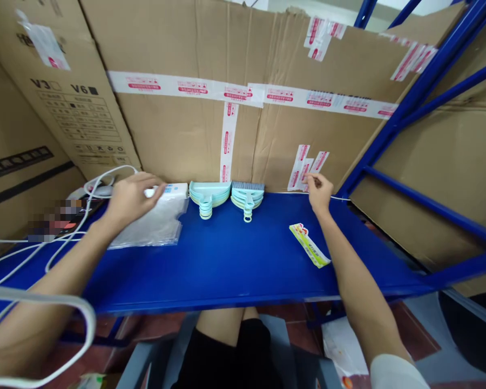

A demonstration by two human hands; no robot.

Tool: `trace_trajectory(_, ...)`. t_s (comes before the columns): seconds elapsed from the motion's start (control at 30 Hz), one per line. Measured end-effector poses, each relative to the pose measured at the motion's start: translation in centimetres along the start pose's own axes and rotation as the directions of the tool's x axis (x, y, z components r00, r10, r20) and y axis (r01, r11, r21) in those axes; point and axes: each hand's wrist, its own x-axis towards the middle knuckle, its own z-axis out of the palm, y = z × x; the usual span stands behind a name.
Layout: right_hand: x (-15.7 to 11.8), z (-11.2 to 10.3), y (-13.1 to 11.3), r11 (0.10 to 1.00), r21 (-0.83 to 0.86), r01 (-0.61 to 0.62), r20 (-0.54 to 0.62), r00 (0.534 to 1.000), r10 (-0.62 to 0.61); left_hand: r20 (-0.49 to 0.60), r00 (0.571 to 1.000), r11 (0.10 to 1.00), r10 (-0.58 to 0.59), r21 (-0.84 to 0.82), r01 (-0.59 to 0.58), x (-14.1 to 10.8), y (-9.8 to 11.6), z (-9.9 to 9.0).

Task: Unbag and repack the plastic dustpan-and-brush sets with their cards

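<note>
My left hand (135, 193) hovers over a stack of clear plastic bags (157, 224), its fingers stretched out and the thumb apart. Just beyond its fingertips lies a white item with blue print (176, 189), partly hidden by the hand. My right hand (319, 189) is closed in a pinch near tape strips on the cardboard; anything between the fingers is too small to make out. Between the hands, stacked dustpans (209, 190) in pale green-blue stand against the cardboard, beside small brushes (248, 197) stacked together. A green and yellow label card (309, 246) lies near my right forearm.
Taped cardboard (178, 135) walls the back of the blue table (235, 265). White cables (91, 205) run along the left side, and one loops across the lower left foreground. A blue metal frame (389, 135) rises at the right.
</note>
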Motion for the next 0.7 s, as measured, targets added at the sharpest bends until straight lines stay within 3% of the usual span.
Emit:
trace_trajectory(0.03, -0.4, -0.1, 1.3, 0.999, 0.006, -0.043, -0.035, 0.998, 0.043, 0.055, 0.996, 0.995, 0.069, -0.072, -0.065, 1.1, 1.2, 0.2)
trace_trajectory(0.13, -1.5, -0.7, 3.8, 1.0, -0.027, -0.011, 0.037, 0.999, 0.012, 0.239, 0.948, 0.967, 0.212, -0.193, -0.168, 3.4, 4.3, 2.0)
trace_trajectory(0.23, -2.0, -1.3, 4.4, 0.999, -0.047, -0.009, 0.033, 0.999, 0.011, 0.379, 0.897, 0.971, 0.229, -0.15, -0.185, 3.8, 5.8, 4.5)
trace_trajectory(0.3, -2.0, -1.4, 4.3, 0.999, -0.027, -0.047, 0.0, 0.999, 0.047, 0.405, 0.889, 0.976, 0.214, -0.129, -0.176, 3.6, 5.9, 5.8)
trace_trajectory(0.4, -2.1, -1.2, 4.3, 0.999, -0.032, -0.044, 0.02, 0.999, 0.045, 0.376, 0.896, 0.959, 0.235, -0.237, -0.152, 3.2, 5.6, 7.1)
trace_trajectory(0.5, -2.2, -1.0, 4.4, 0.997, -0.073, -0.036, 0.052, 0.998, 0.04, 0.259, 0.943, 0.918, 0.209, -0.385, -0.097, 3.7, 5.2, 7.2)
trace_trajectory(0.6, -2.3, -1.1, 4.4, 0.995, -0.09, -0.047, 0.048, 0.997, 0.052, 0.112, 0.986, 0.909, 0.127, -0.411, -0.07, 4.6, 5.3, 6.2)
trace_trajectory(0.7, -2.2, -1.1, 4.2, 0.995, -0.082, -0.049, 0.044, 0.998, 0.053, 0.004, 0.998, 0.92, 0.067, -0.387, -0.06, 4.9, 6.8, 3.6)
